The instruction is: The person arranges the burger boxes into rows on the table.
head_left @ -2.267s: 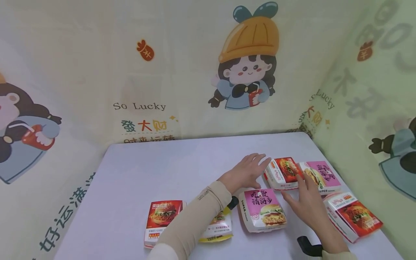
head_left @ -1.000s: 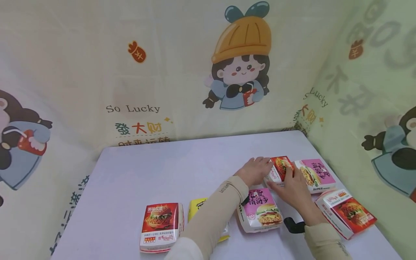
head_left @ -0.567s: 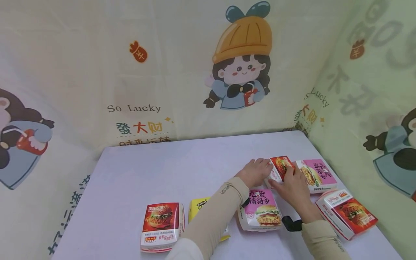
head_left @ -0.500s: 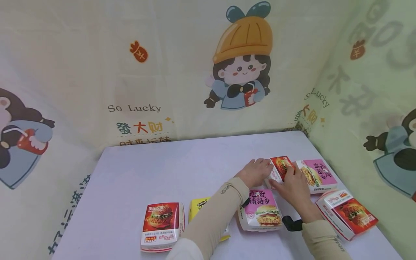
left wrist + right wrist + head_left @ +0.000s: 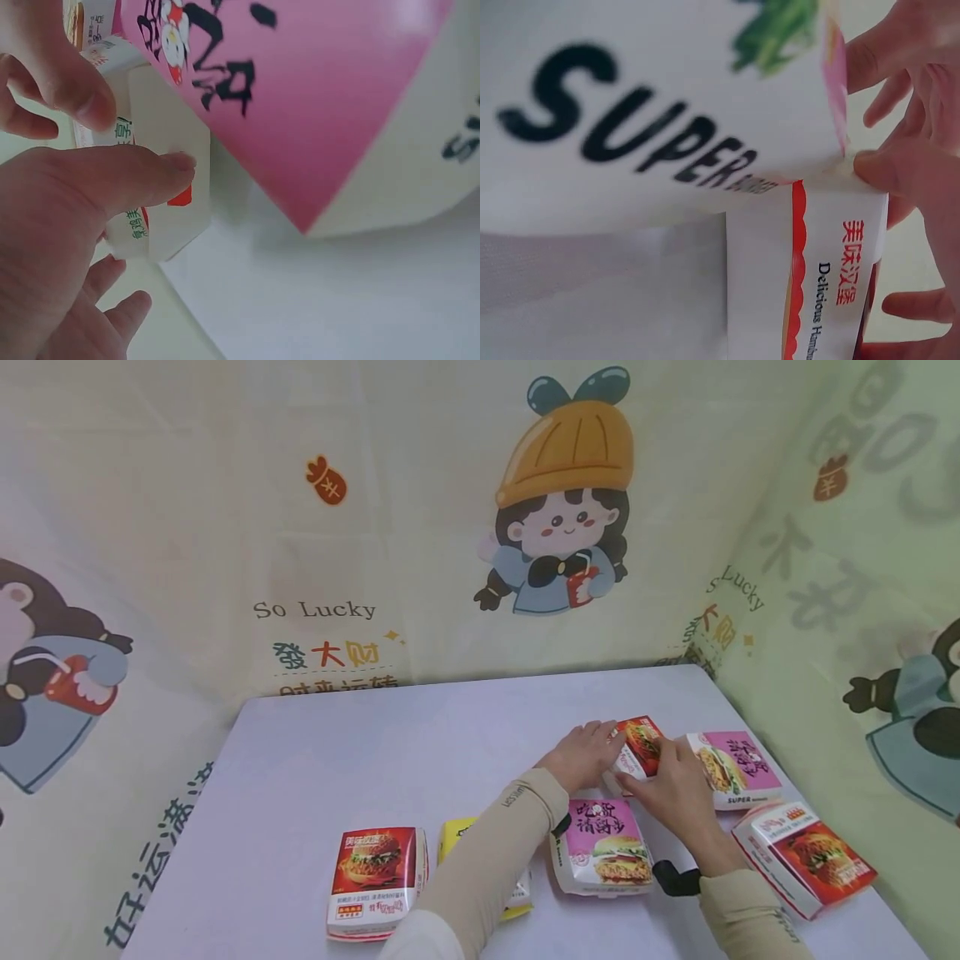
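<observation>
A red-and-white burger box [image 5: 642, 746] sits between my two hands near the back right of the table. My left hand [image 5: 585, 753] grips its left side; in the left wrist view the thumb [image 5: 154, 178] presses the white side wall. My right hand [image 5: 678, 789] holds the box from the right, and in the right wrist view its thumb [image 5: 877, 169] lies at the box's edge. The fingers partly hide the box in the head view. Just in front stands a pink burger box [image 5: 603, 843]. Another pink burger box [image 5: 738, 768] is to the right, slightly apart from the held one.
A second red burger box [image 5: 813, 856] lies angled by the table's right edge. At the front left are another red burger box [image 5: 375, 881] and a yellow packet [image 5: 459, 835], partly covered by my left sleeve. Printed cloth walls [image 5: 420, 527] rise behind and beside the white table [image 5: 337, 752].
Both hands have closed in on the red burger box at the back. The box has turned a little and shifted slightly left, widening its gap from the pink box on the right.
</observation>
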Tool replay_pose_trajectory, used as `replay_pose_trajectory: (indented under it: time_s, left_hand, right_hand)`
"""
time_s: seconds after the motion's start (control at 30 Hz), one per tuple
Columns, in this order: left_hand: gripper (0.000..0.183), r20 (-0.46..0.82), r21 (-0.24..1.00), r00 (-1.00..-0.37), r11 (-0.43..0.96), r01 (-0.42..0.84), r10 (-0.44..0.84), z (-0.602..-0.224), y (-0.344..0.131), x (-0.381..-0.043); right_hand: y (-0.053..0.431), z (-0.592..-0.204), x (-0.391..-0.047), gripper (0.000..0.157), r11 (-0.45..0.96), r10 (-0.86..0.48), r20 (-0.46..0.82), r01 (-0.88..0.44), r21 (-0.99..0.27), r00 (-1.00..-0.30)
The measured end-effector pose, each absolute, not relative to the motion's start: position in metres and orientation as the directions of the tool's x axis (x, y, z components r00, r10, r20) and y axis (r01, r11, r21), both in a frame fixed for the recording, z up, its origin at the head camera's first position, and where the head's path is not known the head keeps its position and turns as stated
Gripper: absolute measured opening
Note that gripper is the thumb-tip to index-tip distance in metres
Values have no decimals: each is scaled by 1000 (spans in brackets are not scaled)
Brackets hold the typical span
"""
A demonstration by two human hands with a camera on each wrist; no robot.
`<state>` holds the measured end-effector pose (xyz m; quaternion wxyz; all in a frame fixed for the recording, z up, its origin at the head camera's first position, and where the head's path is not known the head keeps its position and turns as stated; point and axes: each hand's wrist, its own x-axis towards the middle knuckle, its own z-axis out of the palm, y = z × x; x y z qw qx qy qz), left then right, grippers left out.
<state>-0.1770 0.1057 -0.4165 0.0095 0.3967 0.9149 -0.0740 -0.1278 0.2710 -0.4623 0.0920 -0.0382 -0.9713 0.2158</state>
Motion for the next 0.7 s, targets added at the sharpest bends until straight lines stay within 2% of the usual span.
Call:
replay_pose_trajectory:
  time_s: [0.17, 0.53, 0.7]
  left_hand:
    - [73, -90, -119, -699, 689, 715, 709, -417, 102, -180]
    - [86, -78, -162, -725, 709, 686, 684, -419, 98, -189]
    - [78, -68, -201, -720, 698, 688, 691, -418, 95, -190]
  right_hand:
    - [267, -459, -129, 87, 916, 56, 191, -26, -400, -980]
    - [258, -454, -134, 86, 893, -51, 198, -134, -430, -979]
    - [256, -453, -135, 88, 883, -96, 165, -161, -442, -982]
